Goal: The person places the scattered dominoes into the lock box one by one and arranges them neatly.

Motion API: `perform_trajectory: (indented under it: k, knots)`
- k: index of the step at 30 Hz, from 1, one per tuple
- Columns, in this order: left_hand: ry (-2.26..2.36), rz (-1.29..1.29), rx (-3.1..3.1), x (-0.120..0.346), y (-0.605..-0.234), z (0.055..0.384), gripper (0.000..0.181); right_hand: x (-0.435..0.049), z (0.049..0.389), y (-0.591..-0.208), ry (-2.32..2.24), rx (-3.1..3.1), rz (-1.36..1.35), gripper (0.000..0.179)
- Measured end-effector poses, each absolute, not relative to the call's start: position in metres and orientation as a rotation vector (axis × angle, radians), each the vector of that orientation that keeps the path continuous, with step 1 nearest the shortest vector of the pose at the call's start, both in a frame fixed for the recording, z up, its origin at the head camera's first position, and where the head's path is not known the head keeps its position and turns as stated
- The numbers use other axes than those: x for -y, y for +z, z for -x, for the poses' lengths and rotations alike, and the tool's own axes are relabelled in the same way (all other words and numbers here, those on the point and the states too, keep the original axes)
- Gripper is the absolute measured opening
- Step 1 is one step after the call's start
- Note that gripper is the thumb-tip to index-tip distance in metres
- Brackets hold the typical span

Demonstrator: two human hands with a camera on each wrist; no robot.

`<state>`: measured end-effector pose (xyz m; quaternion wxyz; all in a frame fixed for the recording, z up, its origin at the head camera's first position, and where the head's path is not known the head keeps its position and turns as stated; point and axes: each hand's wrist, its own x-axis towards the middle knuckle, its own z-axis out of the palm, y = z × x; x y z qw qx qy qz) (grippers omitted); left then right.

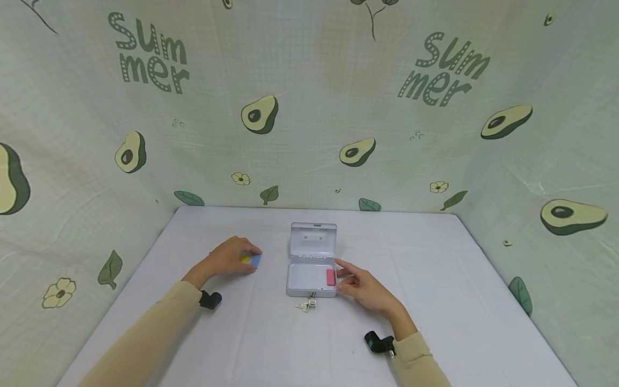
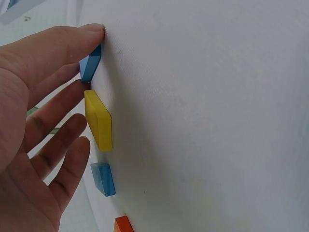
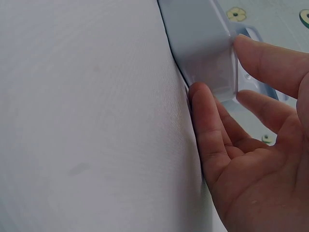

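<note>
1 blue block (image 2: 90, 66): L of lid-up box (image 1: 297, 293), pinched by L hand (image 1: 228, 259), thumb vs. fingers.
R hand (image 1: 364, 290): fingers spread, tips vs. box side.
Pinch tip: grip ends squarely, clear of yellow block (image 2: 99, 123); R steadies box lightly.
Surface: white cloth (image 1: 271, 344), faint creases.
Room: avocado-print fabric (image 1: 309, 80), 3 sides.

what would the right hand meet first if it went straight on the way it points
Probably the pale grey, rectangular, metal-looking box: the right hand seems to touch its right side, though depth leaves exact contact uncertain.
</note>
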<state>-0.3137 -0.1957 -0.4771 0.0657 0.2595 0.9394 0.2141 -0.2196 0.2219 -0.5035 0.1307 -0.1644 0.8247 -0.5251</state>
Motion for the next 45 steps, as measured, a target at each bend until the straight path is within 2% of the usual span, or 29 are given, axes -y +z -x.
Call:
perform_trajectory:
  k: [45]
  knots:
    - [0.667, -0.735, -2.901, 0.187, -0.476, 0.312, 0.039, -0.222, 0.218, -0.501, -1.526, -2.387, 0.476, 0.068]
